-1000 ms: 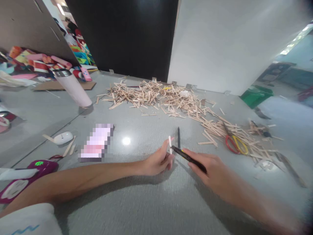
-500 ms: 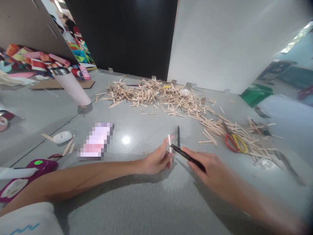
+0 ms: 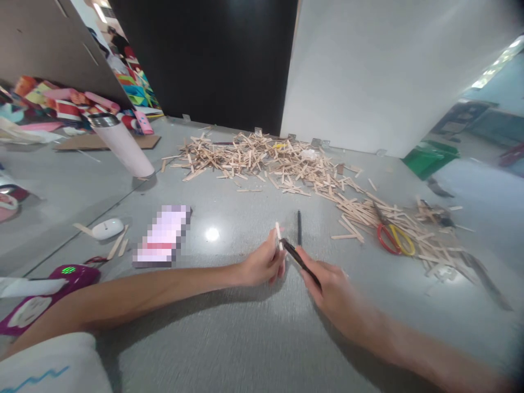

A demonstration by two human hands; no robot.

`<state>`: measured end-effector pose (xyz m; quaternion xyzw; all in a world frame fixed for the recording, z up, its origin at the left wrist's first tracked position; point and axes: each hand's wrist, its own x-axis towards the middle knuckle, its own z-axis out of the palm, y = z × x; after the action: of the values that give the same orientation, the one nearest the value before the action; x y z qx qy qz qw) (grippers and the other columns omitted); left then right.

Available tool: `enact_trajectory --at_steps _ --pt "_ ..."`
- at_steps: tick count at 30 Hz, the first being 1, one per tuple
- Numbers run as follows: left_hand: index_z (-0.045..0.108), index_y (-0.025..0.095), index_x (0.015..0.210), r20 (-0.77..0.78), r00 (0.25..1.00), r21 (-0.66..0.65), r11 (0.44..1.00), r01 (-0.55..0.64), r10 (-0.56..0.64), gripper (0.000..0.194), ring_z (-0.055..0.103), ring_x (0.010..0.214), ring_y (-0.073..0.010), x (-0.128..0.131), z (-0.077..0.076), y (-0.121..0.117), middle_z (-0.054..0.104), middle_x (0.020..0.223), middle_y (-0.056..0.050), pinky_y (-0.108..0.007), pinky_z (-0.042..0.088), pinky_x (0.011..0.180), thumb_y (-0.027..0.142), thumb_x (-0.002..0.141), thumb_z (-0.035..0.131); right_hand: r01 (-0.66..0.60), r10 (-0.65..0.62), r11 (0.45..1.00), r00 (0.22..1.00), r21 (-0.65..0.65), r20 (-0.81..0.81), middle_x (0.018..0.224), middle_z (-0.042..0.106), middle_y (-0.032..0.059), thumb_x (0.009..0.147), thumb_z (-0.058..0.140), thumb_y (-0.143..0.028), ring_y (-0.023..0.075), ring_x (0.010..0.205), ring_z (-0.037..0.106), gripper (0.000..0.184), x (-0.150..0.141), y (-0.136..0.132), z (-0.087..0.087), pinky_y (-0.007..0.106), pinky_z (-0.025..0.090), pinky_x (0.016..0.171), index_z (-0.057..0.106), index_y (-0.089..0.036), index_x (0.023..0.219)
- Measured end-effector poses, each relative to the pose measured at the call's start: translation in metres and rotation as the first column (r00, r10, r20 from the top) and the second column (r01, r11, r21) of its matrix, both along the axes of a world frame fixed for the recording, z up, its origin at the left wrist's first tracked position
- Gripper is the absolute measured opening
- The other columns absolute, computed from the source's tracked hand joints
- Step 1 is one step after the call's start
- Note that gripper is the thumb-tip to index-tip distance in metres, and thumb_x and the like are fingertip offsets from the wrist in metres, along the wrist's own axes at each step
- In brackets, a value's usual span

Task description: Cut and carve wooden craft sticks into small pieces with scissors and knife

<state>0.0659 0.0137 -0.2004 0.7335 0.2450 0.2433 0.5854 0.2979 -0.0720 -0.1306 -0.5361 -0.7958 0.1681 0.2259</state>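
Note:
My left hand point(image 3: 262, 264) is closed around a short, pale wooden stick point(image 3: 278, 230), whose upper end stands up from the fingertips. In my right hand point(image 3: 333, 292) is a slim black tool point(image 3: 301, 262) that looks like a utility knife. Its tip touches, or lies very close to, the side of the stick; the exact contact is too small to tell. A thin black pen-like rod point(image 3: 299, 229) lies on the grey table point(image 3: 229, 338) just beyond the tool.
Many wooden sticks point(image 3: 245, 155) are heaped along the back and right. Red-and-yellow-handled scissors point(image 3: 395, 239) lie on them. To the left are a phone point(image 3: 164, 237), a white mouse point(image 3: 107, 229), a pink bottle point(image 3: 123, 147) and a purple device point(image 3: 73, 281). A green bin point(image 3: 429, 158) stands beyond the right edge.
Both hands have shifted slightly left, the right one more, carrying the stick and the black tool along. The tool still meets the stick's side.

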Motion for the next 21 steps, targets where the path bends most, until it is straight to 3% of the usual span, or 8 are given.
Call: enact_trajectory --at_steps 5,7,10,16,19,21 --pt "0.014 0.025 0.16 -0.036 0.996 0.01 0.997 0.079 -0.079 0.058 0.047 0.042 -0.0078 0.0 0.001 -0.001 0.061 0.071 0.01 -0.016 0.038 0.041 0.038 0.116 0.048 -0.199 0.196 0.949 0.98 -0.244 -0.038 0.126 0.085 0.004 0.112 0.056 -0.031 0.0247 0.103 0.083 0.045 0.013 0.018 0.036 0.034 0.065 0.092 0.068 -0.034 0.155" --pt "0.012 0.025 0.16 -0.036 0.998 0.007 0.999 0.048 -0.047 0.054 0.046 0.041 -0.0077 0.001 0.0 -0.001 0.059 0.071 0.011 -0.016 0.038 0.041 0.037 0.117 0.042 -0.169 0.156 0.961 0.985 -0.218 -0.077 0.131 0.084 0.0053 0.112 0.054 -0.03 0.026 0.108 0.082 0.047 0.01 0.019 0.034 0.036 0.064 0.096 0.066 -0.031 0.157" --pt "0.012 0.026 0.16 -0.026 1.0 0.018 1.0 0.004 -0.004 0.05 0.047 0.041 -0.0078 0.001 -0.001 0.0 0.057 0.072 0.011 -0.016 0.038 0.042 0.037 0.118 0.037 -0.067 0.05 0.981 0.994 -0.182 -0.095 0.12 0.086 0.0089 0.113 0.049 -0.031 0.0267 0.099 0.082 0.052 0.006 0.019 0.025 0.036 0.064 0.088 0.058 -0.026 0.164" --pt "0.009 0.025 0.163 -0.033 0.994 0.05 0.994 0.101 -0.1 0.066 0.047 0.04 -0.0086 0.002 -0.006 -0.001 0.06 0.069 0.011 -0.018 0.036 0.042 0.031 0.113 0.051 -0.196 0.206 0.939 0.979 -0.282 0.004 0.115 0.087 0.0041 0.11 0.058 -0.032 0.0232 0.09 0.081 0.043 0.02 0.026 0.05 0.033 0.062 0.088 0.073 -0.03 0.15" --pt "0.005 0.024 0.165 -0.02 0.998 0.048 0.997 0.066 -0.065 0.064 0.049 0.041 -0.0091 0.001 -0.009 -0.001 0.059 0.072 0.011 -0.018 0.039 0.042 0.034 0.116 0.045 -0.125 0.115 0.969 0.992 -0.212 -0.059 0.125 0.085 0.0097 0.112 0.05 -0.03 0.0263 0.101 0.082 0.048 0.01 0.017 0.035 0.037 0.064 0.091 0.066 -0.026 0.158" --pt "0.005 0.024 0.165 -0.01 0.999 0.042 0.999 0.034 -0.033 0.059 0.052 0.044 -0.0098 0.001 -0.009 0.0 0.061 0.074 0.009 -0.018 0.042 0.044 0.038 0.118 0.038 -0.046 0.036 0.989 0.996 -0.14 -0.079 0.119 0.086 0.013 0.111 0.049 -0.028 0.0274 0.095 0.083 0.051 0.001 0.011 0.02 0.037 0.065 0.085 0.063 -0.021 0.16"
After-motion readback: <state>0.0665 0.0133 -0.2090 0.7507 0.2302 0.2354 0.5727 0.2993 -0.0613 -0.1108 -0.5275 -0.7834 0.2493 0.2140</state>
